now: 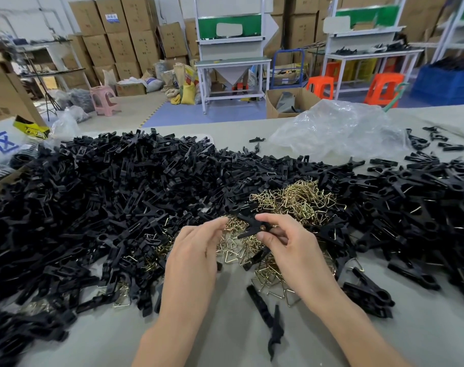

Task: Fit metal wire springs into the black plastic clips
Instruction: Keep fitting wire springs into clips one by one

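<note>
Your right hand (pixel 283 241) pinches one black clip (pixel 249 225) between thumb and fingers, right above the gold wire springs (pixel 302 200) on the table (pixel 230 345). Your left hand (pixel 196 245) is at 9 o'clock from that clip, with its fingers bent close to it, but I cannot tell if they hold anything. The big heap of clips (pixel 106 186) lies at 10 o'clock.

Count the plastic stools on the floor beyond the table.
3: one pink plastic stool at left, two orange plastic stools at right, in front of the white workbench. Orange shapes under that bench may be more stools.
</note>
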`<state>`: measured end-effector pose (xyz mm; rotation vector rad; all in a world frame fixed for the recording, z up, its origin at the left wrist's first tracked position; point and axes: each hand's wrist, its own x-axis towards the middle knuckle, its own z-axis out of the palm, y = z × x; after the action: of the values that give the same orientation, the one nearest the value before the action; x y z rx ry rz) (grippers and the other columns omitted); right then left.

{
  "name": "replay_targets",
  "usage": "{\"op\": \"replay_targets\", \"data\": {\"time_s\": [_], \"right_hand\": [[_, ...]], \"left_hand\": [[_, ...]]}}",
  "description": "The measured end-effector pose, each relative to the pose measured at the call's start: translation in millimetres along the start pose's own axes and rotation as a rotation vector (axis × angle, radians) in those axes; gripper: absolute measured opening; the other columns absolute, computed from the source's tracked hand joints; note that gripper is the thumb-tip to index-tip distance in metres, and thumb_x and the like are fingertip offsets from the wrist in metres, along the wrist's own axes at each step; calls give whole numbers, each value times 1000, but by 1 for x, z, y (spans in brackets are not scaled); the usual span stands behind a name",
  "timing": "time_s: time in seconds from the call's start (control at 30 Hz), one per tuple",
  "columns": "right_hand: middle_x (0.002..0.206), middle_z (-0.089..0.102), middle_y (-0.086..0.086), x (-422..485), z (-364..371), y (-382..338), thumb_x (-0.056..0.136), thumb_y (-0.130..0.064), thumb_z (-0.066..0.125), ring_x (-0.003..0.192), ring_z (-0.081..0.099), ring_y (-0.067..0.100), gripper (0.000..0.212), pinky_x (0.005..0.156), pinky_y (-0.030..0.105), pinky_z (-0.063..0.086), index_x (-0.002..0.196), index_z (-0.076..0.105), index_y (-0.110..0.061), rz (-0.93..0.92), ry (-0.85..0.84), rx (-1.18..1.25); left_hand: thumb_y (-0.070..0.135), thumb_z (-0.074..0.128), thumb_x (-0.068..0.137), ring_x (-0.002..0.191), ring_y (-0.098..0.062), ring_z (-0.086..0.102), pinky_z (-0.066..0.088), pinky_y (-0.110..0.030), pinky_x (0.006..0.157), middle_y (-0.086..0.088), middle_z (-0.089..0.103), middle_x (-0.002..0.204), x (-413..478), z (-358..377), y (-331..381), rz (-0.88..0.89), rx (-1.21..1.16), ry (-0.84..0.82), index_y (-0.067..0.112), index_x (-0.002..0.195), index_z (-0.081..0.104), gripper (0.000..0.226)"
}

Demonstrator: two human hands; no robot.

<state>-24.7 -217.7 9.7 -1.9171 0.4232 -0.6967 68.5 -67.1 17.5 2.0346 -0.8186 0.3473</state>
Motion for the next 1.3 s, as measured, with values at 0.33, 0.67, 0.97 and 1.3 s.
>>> {"op": "replay_targets", "data": {"time_s": [0.33, 0.67, 0.97, 1.3], "right_hand": [[106, 67, -33, -2, 0, -5, 94, -16, 71, 100, 65, -9, 36, 83, 2, 42, 107, 68, -49, -37, -38, 48], [112, 66, -25, 0, 4, 0, 92, -10, 72, 103, 67, 1, 43, 91, 14, 49, 111, 67, -49, -137, -52, 9], [107, 70, -22, 2, 3, 1, 90, -7, 73, 101, 68, 0, 45, 89, 11, 48, 108, 70, -49, -126, -61, 58], [91, 78, -1, 2, -8, -8, 73, -22, 83, 86, 73, 8, 23, 80, 20, 55, 91, 78, -34, 61, -201, 420]], "left_hand": [[23, 71, 92, 66, -8, 63, 54, -18, 65, 2, 71, 71, 5, 4, 5, -535, -726, -96, 24, 93, 78, 8], [23, 70, 92, 60, -9, 61, 48, -15, 56, -1, 69, 66, 3, 8, 3, -555, -734, -134, 17, 87, 76, 10], [21, 72, 81, 75, -18, 68, 58, -29, 64, -15, 71, 90, 5, 3, 13, -732, -1236, -361, 9, 83, 76, 13], [31, 61, 93, 88, -26, 70, 60, -39, 81, -19, 66, 107, 6, -16, -1, -705, -1432, -820, 22, 138, 59, 46]]}}
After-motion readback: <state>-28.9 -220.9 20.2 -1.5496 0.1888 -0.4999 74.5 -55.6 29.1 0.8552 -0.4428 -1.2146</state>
